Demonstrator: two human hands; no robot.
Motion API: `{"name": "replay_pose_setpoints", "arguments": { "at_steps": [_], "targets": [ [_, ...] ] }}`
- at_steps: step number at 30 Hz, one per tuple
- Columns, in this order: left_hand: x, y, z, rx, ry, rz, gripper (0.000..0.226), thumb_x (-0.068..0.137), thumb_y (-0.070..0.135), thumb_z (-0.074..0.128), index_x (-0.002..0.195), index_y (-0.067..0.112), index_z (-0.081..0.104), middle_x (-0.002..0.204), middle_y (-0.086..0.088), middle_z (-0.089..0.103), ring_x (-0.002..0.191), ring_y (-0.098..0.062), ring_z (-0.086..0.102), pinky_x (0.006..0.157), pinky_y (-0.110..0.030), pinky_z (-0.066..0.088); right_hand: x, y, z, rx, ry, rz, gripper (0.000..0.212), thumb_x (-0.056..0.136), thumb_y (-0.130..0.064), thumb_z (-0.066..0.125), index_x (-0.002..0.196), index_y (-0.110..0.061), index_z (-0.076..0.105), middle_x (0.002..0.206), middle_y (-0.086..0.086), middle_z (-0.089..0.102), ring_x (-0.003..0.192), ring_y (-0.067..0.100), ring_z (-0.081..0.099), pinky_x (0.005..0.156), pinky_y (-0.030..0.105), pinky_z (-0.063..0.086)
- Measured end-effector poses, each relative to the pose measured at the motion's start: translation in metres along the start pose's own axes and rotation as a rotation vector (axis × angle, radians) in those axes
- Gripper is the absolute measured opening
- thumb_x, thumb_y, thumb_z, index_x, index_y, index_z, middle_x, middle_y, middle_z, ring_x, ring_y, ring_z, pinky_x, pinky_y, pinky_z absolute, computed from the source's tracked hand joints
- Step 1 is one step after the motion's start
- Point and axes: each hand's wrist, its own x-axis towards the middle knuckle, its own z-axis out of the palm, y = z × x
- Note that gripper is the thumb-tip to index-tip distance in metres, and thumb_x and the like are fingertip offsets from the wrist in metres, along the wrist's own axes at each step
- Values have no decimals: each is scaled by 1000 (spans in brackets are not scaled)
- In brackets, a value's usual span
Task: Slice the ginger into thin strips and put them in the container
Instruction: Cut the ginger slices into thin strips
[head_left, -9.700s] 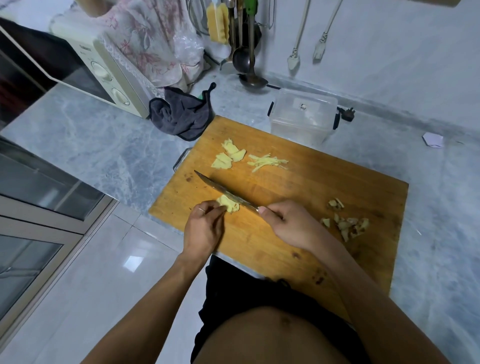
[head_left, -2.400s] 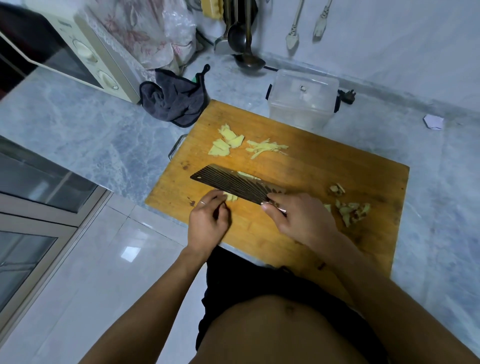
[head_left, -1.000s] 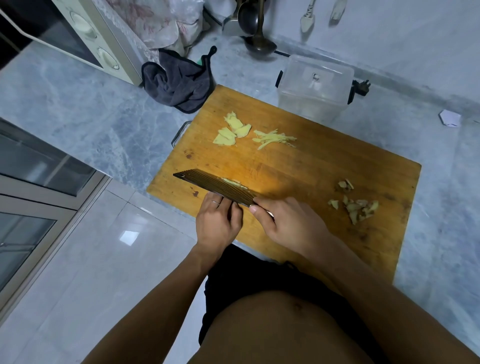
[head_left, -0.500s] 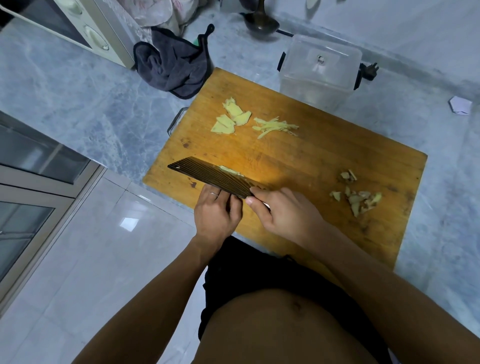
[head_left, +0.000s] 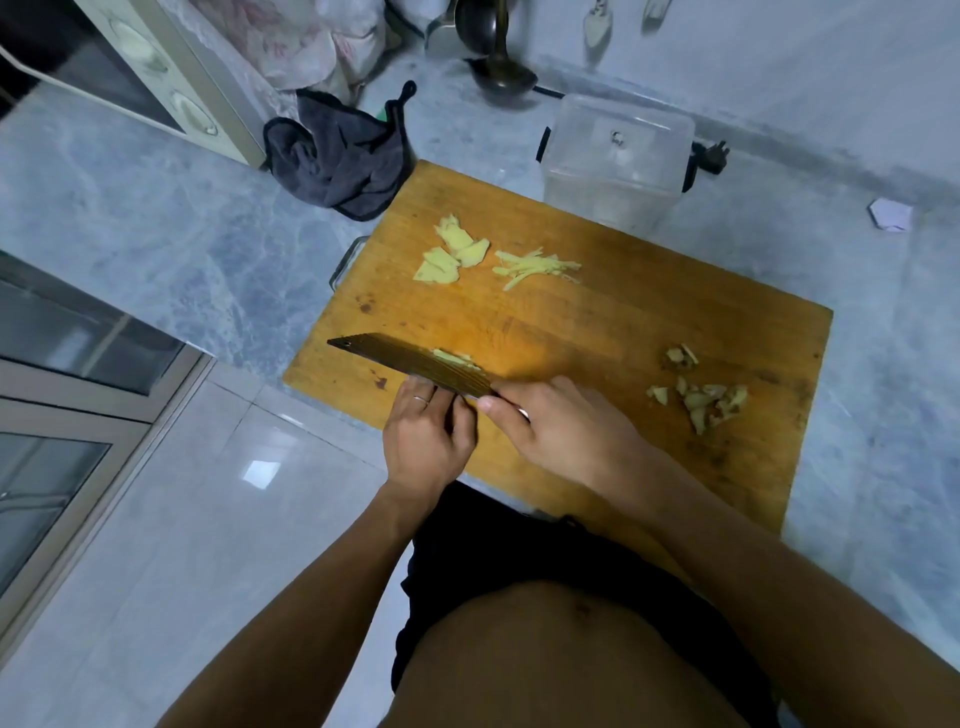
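Some fresh ginger lifted on the blade

You had turned the dark, broad-bladed cleaver (head_left: 415, 365) from edge-down cutting to lying nearly flat, and a few pale cut ginger strips (head_left: 453, 357) rode on its upper face. Your right hand (head_left: 558, 431) was curled round the handle; your left hand (head_left: 428, 434) rested against the blade's near side, and whether its fingertips pinched anything could not be told. Farther up the wooden rectangular chopping board (head_left: 623, 332) lay the uncut pale ginger slices (head_left: 451, 249) just beside the earlier heap of thin strips (head_left: 535, 265). Brown peel scraps (head_left: 698, 400) sat well apart. The clear plastic container (head_left: 615, 161) stood beyond the board, lid on, so transfer probably came next.
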Motion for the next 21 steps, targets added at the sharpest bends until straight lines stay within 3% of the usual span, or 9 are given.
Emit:
{"name": "replay_pose_setpoints", "arguments": {
  "at_steps": [3,8,12,16,21],
  "targets": [
    [1,2,-1,-7,11,8,10,88,12,64,90,5,72,92,-13,68,99,-31,58,77,-37,52,-1,-4,0,-8,10,20,47,103,-54,29,114,-23,62,99,9,69,95,36,63,70,41,51],
    [3,4,0,-24,52,36,16,85,7,63,97,3,73,99,-14,69,104,-28,54,91,-43,53,3,0,-1,58,-24,34,44,103,-52,30,107,-23,63,91,7,67,89,35,63,63,37,45],
    [3,0,2,-24,62,36,15,86,8,63,96,3,73,95,-14,69,100,-28,55,86,-44,55,3,0,3,22,-18,24,46,104,-52,28,116,-22,61,99,9,67,96,35,61,72,40,50],
    [2,-2,4,-23,41,35,12,87,10,64,92,3,73,93,-14,69,99,-32,59,83,-44,55,14,0,7,-2,-10,15,49,103,-55,28,121,-23,59,100,11,68,96,38,63,66,38,44],
    [2,0,2,-17,54,30,8,86,9,65,87,3,70,88,-16,67,95,-31,57,77,-46,56,15,0,6,-7,-21,33,50,103,-55,28,126,-24,59,106,13,68,99,38,63,73,39,50]
  ]
}}
